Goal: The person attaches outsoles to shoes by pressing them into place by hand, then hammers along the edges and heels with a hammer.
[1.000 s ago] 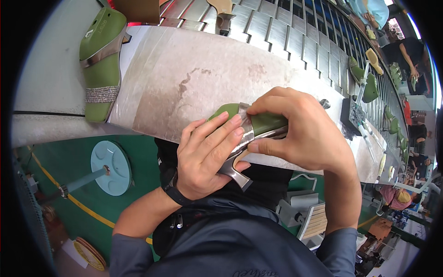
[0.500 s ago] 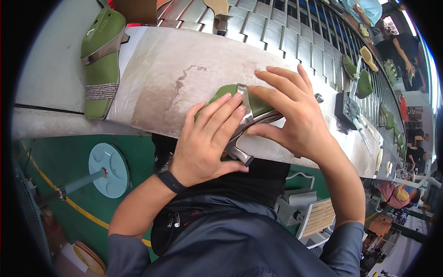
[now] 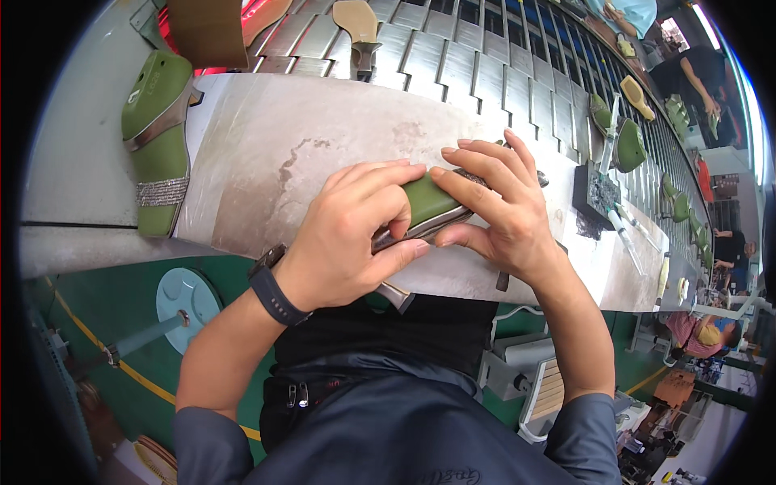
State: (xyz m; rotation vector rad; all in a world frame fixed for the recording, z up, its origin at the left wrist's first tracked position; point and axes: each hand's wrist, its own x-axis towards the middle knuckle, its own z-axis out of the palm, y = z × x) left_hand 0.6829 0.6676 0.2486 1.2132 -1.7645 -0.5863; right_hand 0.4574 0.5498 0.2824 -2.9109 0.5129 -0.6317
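Observation:
On the board near its front edge lies a sandal on a green shoe last (image 3: 428, 200), with metallic strap edging along its near side. My left hand (image 3: 343, 222) grips its left part, index finger curled and thumb pressed to the near edge. My right hand (image 3: 508, 208) holds the right part, fingers over the top and thumb along the near side. Both hands hide much of the sandal. A dark metallic heel (image 3: 396, 297) shows below my left hand. At the far left stands another sandal on a green last (image 3: 158, 170), with a silver strap and a glittery band.
The pale stained board (image 3: 259, 129) lies before a slatted metal conveyor (image 3: 461, 61). A tan sole with a heel (image 3: 356, 23) and brown cardboard (image 3: 208, 32) are beyond it. A black block (image 3: 594, 192) sits right of my hands. A light-blue stool (image 3: 190, 303) is below left.
My left hand has gone from lying flat over the sandal to pinching its edge. The sandal has turned in my hands, and the view has shifted slightly.

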